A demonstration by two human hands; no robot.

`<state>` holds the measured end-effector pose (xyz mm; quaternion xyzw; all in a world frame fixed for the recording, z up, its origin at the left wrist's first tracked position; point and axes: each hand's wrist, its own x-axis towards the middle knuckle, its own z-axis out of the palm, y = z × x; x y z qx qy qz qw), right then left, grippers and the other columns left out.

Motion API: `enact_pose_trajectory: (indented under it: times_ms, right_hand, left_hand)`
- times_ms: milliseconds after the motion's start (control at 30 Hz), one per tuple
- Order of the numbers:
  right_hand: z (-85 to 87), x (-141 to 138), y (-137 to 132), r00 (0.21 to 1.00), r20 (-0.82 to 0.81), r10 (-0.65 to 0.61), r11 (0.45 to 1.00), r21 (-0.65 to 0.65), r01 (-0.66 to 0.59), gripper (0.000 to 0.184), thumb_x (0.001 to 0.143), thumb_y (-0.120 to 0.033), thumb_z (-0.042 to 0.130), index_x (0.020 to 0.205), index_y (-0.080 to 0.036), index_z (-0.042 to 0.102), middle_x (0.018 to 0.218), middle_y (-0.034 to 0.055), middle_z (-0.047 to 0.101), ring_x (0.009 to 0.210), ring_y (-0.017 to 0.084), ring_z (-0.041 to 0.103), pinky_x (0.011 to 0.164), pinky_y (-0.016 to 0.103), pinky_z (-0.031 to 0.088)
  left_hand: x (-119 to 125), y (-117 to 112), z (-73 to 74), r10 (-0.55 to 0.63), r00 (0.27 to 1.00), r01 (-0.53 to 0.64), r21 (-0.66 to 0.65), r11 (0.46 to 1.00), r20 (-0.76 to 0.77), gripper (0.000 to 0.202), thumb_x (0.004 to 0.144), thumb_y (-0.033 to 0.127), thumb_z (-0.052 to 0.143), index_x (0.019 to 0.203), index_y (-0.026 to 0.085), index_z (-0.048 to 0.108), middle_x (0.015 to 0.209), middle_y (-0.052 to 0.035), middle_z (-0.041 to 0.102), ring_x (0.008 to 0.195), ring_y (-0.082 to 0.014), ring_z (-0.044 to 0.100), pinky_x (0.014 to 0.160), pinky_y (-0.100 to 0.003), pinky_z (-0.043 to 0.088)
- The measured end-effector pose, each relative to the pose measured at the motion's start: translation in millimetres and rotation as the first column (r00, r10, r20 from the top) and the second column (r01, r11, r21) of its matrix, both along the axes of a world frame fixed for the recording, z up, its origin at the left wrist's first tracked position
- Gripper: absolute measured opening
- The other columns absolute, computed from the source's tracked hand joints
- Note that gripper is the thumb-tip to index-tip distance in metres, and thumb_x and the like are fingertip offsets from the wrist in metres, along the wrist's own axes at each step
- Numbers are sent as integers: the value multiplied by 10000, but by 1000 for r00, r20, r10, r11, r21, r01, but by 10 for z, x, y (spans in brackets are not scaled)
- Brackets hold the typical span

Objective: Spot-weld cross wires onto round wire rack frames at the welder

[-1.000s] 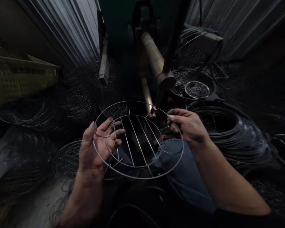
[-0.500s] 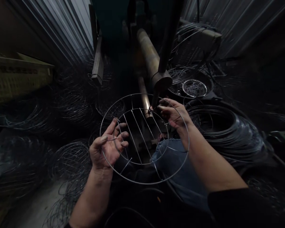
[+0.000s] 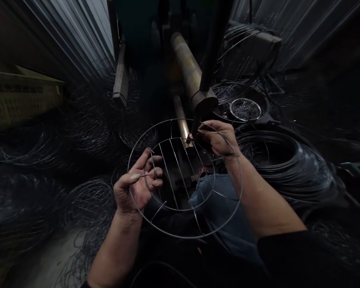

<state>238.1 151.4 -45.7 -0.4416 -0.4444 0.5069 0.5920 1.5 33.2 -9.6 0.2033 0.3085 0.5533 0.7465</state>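
A round wire rack, made of an outer ring, a smaller inner ring, parallel bars and short spokes, lies tilted over my lap. My left hand holds its left side, thumb on a short spoke and fingers curled by the inner ring. The far part of the inner ring is at the tip of a dark upright rod, just above a brass-coloured lower bar. Beside that tip, my right hand is closed in a pinch within the rack's far right side; what its fingertips grip is too small to make out.
A thick metal cylinder slants down from the machine ahead. Coiled wire lies at right, behind it a round dish of small pieces. Wire racks are heaped at left, near a yellow crate. My knee in jeans is below.
The rack has shifted slightly right and turned a little clockwise. My right hand's fingers have drawn together and moved closer to the rod tip. My left hand stays nearly where it was.
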Motion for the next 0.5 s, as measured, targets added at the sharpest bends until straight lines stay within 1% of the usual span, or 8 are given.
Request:
enact_pose_trajectory:
  times_ms: [100,200,333,500]
  right_hand:
    - [29,-2,38,1000,1,18,999,29,-18,296,500,-316,878,645,-197,649,623,-13,601,594,140,587,522,266,477]
    - [59,-13,76,1000,-3,30,998,53,-30,280,489,-326,874,635,-199,671,637,-5,611,622,150,588,535,274,488]
    - [86,-38,125,999,9,53,998,40,-53,255,486,-327,851,635,-201,687,663,2,629,643,155,591,518,261,469]
    - [109,-50,159,996,47,72,997,38,-74,211,514,-289,819,623,-181,673,620,-13,612,563,111,541,503,244,437]
  left_hand:
    - [-6,16,13,-1,1000,1,16,1000,17,680,595,216,569,1272,148,566,1204,-153,583,797,-170,551,587,-244,436]
    - [-13,48,12,8,1000,-9,34,999,26,669,603,215,558,1269,148,569,1198,-153,582,802,-176,551,583,-245,430]
    - [-30,86,-9,23,1000,-24,35,999,19,656,606,214,556,1258,140,574,1204,-156,582,806,-182,554,588,-254,428]
    - [-44,99,-38,24,998,-26,45,999,52,641,608,203,560,1246,138,578,1194,-152,581,808,-178,549,592,-247,425]
